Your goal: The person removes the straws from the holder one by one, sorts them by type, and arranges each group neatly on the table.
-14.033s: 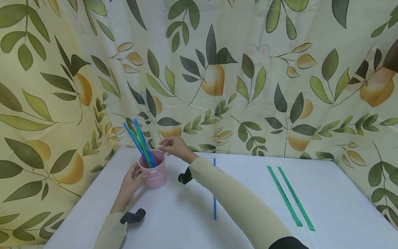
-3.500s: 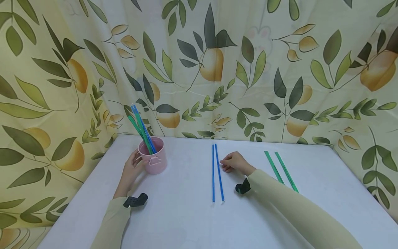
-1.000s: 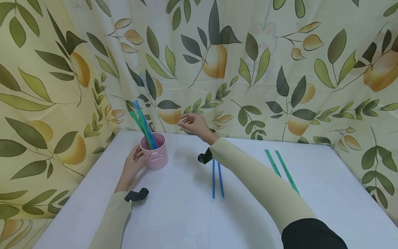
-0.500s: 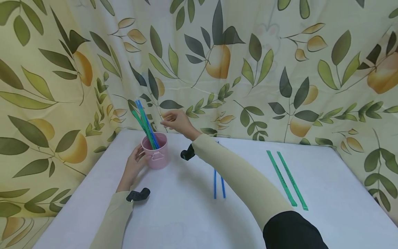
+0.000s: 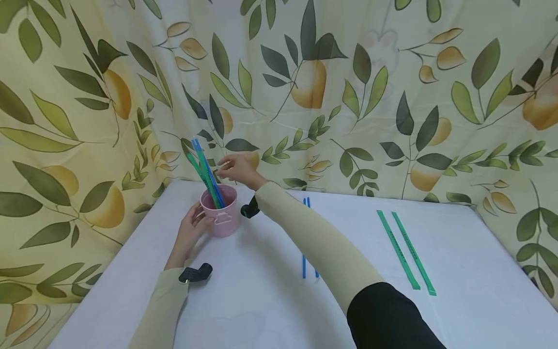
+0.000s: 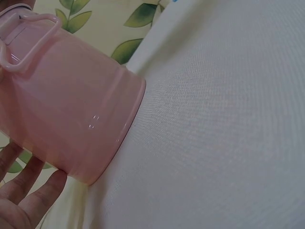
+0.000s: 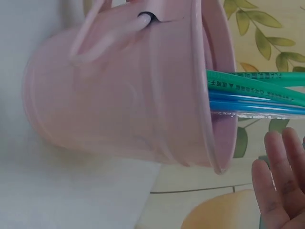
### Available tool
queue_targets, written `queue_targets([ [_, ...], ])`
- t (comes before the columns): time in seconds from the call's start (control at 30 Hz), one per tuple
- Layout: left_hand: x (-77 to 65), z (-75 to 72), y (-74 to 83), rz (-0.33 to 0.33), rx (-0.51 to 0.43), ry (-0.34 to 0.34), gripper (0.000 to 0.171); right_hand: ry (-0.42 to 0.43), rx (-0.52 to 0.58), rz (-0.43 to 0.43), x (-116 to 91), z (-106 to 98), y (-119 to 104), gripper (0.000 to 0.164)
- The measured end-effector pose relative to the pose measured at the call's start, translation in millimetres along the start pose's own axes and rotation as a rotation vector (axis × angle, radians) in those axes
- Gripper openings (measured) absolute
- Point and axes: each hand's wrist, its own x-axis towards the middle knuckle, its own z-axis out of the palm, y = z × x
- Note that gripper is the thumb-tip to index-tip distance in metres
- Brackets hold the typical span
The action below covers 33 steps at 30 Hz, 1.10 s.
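A small pink bucket (image 5: 225, 225) with a handle stands upright near the table's back left. Green straws (image 5: 204, 175) and blue straws (image 5: 201, 150) lean out of it; print shows on the green ones in the right wrist view, and clear film by the blue. My left hand (image 5: 190, 232) holds the bucket's left side, its fingers (image 6: 44, 194) against the wall in the left wrist view. Just right of the straws hovers my right hand (image 5: 237, 169). In the right wrist view its fingers (image 7: 281, 171) are apart from the straws, with nothing visible between them.
Two blue straws (image 5: 303, 264) lie mid-table, partly hidden under my right forearm. Further right, two green straws (image 5: 397, 249) lie side by side. A leaf-and-fruit patterned curtain (image 5: 279, 97) hangs behind the white table (image 5: 253, 310) and along its left.
Earlier, one blue straw lay mid-table; now two lie there, with fewer blue straws in the bucket. My right hand has come back left to the straws. My left hand stays on the bucket.
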Motion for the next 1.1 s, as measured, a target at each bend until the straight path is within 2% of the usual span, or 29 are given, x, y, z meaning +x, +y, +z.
queue_targets([
  [0.4,1.5,-2.0,3.9,-0.007,0.053,0.008,0.077,-0.007,0.011,0.031,14,13,6,0.026],
  [0.6,3.5,-3.4,8.9,0.047,0.053,0.021,0.075,0.000,0.004,0.041,17,19,7,0.026],
  [0.8,-4.5,-2.7,34.0,0.033,0.059,0.013,0.074,0.009,-0.013,0.034,17,22,5,0.025],
  [0.87,-5.6,-2.7,36.3,0.024,0.044,0.008,0.074,0.010,-0.006,0.033,18,23,7,0.025],
  [1.03,3.1,-4.6,17.1,0.031,0.035,0.017,0.076,0.027,0.006,0.040,18,27,8,0.021],
  [1.1,4.4,-4.6,13.9,0.046,0.037,0.020,0.076,0.026,-0.015,0.040,17,28,8,0.020],
])
